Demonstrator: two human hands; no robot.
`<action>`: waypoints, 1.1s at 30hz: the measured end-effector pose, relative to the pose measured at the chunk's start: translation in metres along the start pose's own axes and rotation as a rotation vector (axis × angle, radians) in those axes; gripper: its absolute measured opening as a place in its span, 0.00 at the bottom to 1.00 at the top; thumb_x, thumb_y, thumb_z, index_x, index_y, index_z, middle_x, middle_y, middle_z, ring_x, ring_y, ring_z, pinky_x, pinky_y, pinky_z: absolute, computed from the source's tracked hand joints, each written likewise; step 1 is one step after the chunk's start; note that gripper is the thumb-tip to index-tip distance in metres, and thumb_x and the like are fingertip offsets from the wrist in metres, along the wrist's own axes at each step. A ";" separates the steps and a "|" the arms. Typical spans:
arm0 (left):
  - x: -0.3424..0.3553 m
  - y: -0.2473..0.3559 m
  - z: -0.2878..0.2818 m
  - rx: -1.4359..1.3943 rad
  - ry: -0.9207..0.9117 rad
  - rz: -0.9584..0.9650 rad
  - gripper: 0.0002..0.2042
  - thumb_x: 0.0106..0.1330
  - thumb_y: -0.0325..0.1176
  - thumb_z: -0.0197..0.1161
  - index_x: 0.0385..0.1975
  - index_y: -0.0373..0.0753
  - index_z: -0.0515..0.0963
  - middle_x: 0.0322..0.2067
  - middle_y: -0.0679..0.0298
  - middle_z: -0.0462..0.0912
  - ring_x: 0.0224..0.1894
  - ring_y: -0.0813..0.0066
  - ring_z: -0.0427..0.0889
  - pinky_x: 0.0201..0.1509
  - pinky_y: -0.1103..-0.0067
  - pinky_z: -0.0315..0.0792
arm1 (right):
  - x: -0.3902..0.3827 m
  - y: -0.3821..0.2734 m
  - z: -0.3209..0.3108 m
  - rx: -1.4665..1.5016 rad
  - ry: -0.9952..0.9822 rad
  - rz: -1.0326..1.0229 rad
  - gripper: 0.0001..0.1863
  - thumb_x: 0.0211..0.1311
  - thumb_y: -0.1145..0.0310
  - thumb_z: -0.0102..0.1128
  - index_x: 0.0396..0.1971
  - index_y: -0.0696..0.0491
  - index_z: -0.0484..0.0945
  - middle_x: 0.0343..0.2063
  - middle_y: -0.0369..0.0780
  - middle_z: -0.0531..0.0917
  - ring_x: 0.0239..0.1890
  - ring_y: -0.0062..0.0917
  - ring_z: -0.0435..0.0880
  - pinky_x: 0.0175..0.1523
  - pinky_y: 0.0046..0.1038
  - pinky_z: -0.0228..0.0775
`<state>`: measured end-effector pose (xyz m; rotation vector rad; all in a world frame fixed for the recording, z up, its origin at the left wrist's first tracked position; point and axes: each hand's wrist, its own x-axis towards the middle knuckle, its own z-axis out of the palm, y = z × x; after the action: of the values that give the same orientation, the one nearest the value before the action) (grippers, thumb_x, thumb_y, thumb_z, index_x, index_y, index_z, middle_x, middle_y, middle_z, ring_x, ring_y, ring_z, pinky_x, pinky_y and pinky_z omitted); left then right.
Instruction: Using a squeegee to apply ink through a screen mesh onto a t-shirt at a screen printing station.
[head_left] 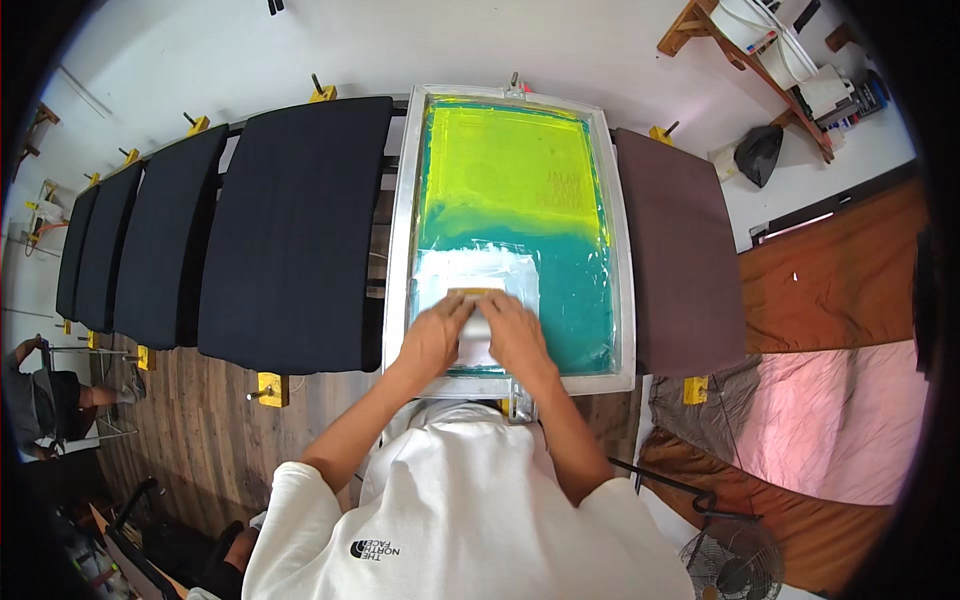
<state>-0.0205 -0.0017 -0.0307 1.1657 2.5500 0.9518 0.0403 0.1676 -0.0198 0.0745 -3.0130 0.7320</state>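
Note:
My left hand [438, 330] and my right hand [513, 332] are closed on a squeegee [476, 292] with a yellowish top edge, near the bottom of a screen in a silver frame [622, 290]. The screen's mesh [560, 290] is teal, with yellow-green over its upper part and faint reversed lettering there. White ink [432, 268] lies in a patch around the squeegee, whose lower part is partly hidden and blurred by my hands.
Black-covered boards [290, 230] stand in a row at left, a brown-covered board [675, 240] at right. A person [60, 395] sits far left. A shelf [790, 80] and black bag [755, 155] are back right; a fan [730, 555] and hanging cloths [820, 290] are right.

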 end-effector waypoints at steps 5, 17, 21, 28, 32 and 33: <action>-0.065 0.040 0.000 0.049 -0.170 -0.050 0.33 0.46 0.15 0.59 0.60 0.26 0.70 0.61 0.39 0.72 0.64 0.45 0.72 0.68 0.64 0.67 | -0.067 -0.032 0.000 0.025 -0.075 0.025 0.25 0.48 0.85 0.56 0.50 0.57 0.76 0.54 0.48 0.77 0.59 0.45 0.75 0.56 0.43 0.72; 0.039 -0.005 -0.019 -0.117 0.056 -0.012 0.21 0.49 0.15 0.57 0.47 0.31 0.79 0.42 0.44 0.82 0.43 0.44 0.83 0.49 0.61 0.77 | 0.042 0.016 -0.020 -0.049 -0.104 0.020 0.22 0.48 0.83 0.58 0.47 0.53 0.78 0.40 0.47 0.82 0.46 0.45 0.81 0.47 0.45 0.75; 0.013 -0.001 -0.002 -0.082 0.037 -0.002 0.24 0.49 0.15 0.58 0.50 0.28 0.77 0.49 0.43 0.80 0.45 0.43 0.83 0.52 0.62 0.78 | 0.013 0.008 -0.012 0.003 -0.043 0.004 0.24 0.46 0.84 0.59 0.47 0.55 0.77 0.41 0.48 0.80 0.46 0.46 0.79 0.48 0.44 0.74; -0.043 0.050 -0.012 -0.163 -0.194 -0.147 0.25 0.47 0.17 0.59 0.51 0.28 0.77 0.47 0.41 0.81 0.43 0.41 0.83 0.50 0.60 0.78 | -0.049 -0.024 -0.032 0.125 -0.340 0.138 0.31 0.40 0.85 0.60 0.52 0.55 0.77 0.50 0.49 0.80 0.55 0.47 0.76 0.59 0.41 0.71; -0.002 0.045 -0.031 -0.120 -0.247 -0.212 0.16 0.50 0.20 0.60 0.41 0.35 0.81 0.35 0.46 0.85 0.41 0.45 0.84 0.45 0.60 0.79 | -0.010 -0.003 -0.043 0.104 -0.401 0.070 0.28 0.42 0.83 0.60 0.49 0.55 0.79 0.46 0.50 0.82 0.52 0.47 0.79 0.56 0.42 0.72; 0.008 0.033 -0.025 -0.127 -0.163 -0.200 0.16 0.50 0.20 0.59 0.41 0.35 0.82 0.36 0.46 0.85 0.40 0.45 0.84 0.45 0.60 0.79 | 0.008 0.001 -0.043 0.068 -0.358 0.068 0.26 0.42 0.83 0.60 0.48 0.55 0.79 0.44 0.50 0.83 0.50 0.47 0.80 0.55 0.43 0.73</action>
<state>-0.0161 0.0086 0.0103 0.8951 2.3847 0.9154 0.0336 0.1880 0.0186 0.1178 -3.3415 0.9182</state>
